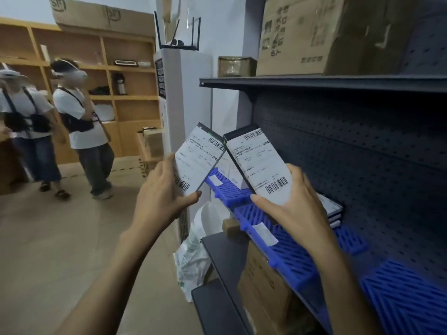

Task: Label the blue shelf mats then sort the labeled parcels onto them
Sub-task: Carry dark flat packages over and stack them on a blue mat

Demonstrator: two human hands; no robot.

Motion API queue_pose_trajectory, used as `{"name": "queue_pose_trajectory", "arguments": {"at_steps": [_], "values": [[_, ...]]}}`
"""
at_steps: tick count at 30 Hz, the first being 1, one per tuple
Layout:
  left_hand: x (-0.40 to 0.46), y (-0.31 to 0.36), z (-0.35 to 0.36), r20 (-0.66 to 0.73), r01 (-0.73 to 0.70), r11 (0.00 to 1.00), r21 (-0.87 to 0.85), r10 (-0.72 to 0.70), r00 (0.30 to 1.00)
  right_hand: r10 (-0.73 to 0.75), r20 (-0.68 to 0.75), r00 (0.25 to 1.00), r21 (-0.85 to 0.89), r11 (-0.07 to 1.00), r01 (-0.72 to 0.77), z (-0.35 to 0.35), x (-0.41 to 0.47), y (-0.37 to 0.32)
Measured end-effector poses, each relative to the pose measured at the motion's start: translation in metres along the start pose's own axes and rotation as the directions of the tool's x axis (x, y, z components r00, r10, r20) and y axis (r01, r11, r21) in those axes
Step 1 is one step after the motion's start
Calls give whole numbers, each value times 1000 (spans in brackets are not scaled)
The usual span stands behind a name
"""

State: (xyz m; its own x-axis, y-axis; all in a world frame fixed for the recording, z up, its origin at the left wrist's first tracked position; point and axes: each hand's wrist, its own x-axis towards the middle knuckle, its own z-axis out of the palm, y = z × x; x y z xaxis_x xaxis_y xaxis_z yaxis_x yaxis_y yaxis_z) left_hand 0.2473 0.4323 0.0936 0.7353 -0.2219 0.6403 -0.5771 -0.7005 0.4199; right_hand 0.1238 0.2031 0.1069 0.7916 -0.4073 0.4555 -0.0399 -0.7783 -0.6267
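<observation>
While left hand (pixel 159 197) and right hand (pixel 300 209) each clasp a parcel (pixel 197 160), label print blurred

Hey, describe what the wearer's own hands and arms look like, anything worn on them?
Both arms are bare as far as the picture shows: no sleeves reach the forearms or wrists. The left hand and right hand wear no gloves, and no rings, watch or bracelets are visible. Fingernails look short and unpainted, as far as the picture shows.

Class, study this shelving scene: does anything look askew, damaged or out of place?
The near blue mat sits skewed, its front corner jutting past the shelf edge. Otherwise nothing stands out: each hand holds a labeled parcel, left and right.
</observation>
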Motion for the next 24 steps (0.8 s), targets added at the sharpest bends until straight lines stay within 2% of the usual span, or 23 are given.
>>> {"name": "queue_pose_trajectory", "arguments": {"at_steps": [6, 10, 18, 24], "values": [[77, -11, 94, 105, -97, 983, -153, 113, 988, 131, -111, 985, -107, 984, -143, 17, 57, 34], [134, -6, 155, 208, -177, 943, -281, 240, 948, 251, -228, 941, -159, 944, -290, 25, 89, 50], [194, 15, 252, 333, -266, 789, -554, 503, 798, 437, -478, 762, -164, 808, -566, 48, 107, 74], [189, 44, 302, 412, -237, 722, -650, 597, 688, 523, -601, 605, -140, 676, -724, 52, 79, 89]]}}
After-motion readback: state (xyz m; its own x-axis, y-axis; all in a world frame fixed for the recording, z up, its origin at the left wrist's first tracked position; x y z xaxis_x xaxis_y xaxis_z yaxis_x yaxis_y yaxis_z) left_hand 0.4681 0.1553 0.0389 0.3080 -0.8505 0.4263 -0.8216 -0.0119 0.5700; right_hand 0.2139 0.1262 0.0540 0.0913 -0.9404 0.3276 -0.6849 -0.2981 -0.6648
